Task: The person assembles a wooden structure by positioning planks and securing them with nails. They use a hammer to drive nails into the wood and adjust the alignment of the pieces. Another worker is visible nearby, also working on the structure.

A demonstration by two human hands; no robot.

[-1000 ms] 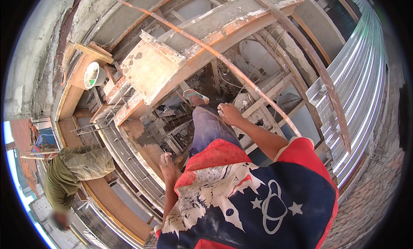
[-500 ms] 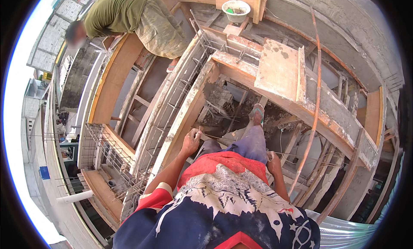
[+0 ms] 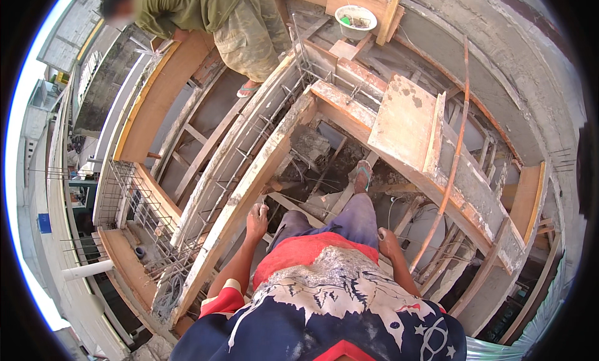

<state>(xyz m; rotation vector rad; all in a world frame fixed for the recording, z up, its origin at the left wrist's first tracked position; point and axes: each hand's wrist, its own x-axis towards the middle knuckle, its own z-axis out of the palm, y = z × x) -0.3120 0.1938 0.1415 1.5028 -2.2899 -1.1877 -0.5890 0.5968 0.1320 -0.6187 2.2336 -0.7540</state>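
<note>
Where the wood and concrete frame (image 3: pixel 475 220) spread: it filled most of the scene, with straight beams that crossed around open gaps, rough grey concrete lying against bare timber.
Concrete wall: at the far right stood a grey wall (image 3: pixel 530 68), its surface rough and matt.
Timber board: to the left of the person ran the long timber board (image 3: pixel 251 183), from near left toward the far middle; its face was flat and tan, its upper edge crusted with grey. By its look it would be stiff and rather heavy, not fragile, with a gritty edge; the upper edge seemed the best place to take hold.
Co-worker: at the far left a co-worker (image 3: pixel 187 11) in an olive shirt bent over another board.
Plywood panel: a flat, stained panel (image 3: pixel 402 121) lay on the right beam.
Pole: a thin, reddish-brown pole (image 3: pixel 460 142), slightly bent, leaned across the right side; it would likely be light and springy, best held around its middle.
Steel rods: beyond the timber board, thin rods (image 3: pixel 241 152) lay in a narrow trench, hard and probably scratchy.
Basin: a round white basin (image 3: pixel 355 33) stood far off.
Left hand: the left hand (image 3: pixel 256 222) was near the timber board, fingers bent; whether they gripped something could not be told.
Right hand: the right hand (image 3: pixel 388 242) was curled just beside the dusty, soft trousers (image 3: pixel 355 217); its contents, if any, were hidden.
</note>
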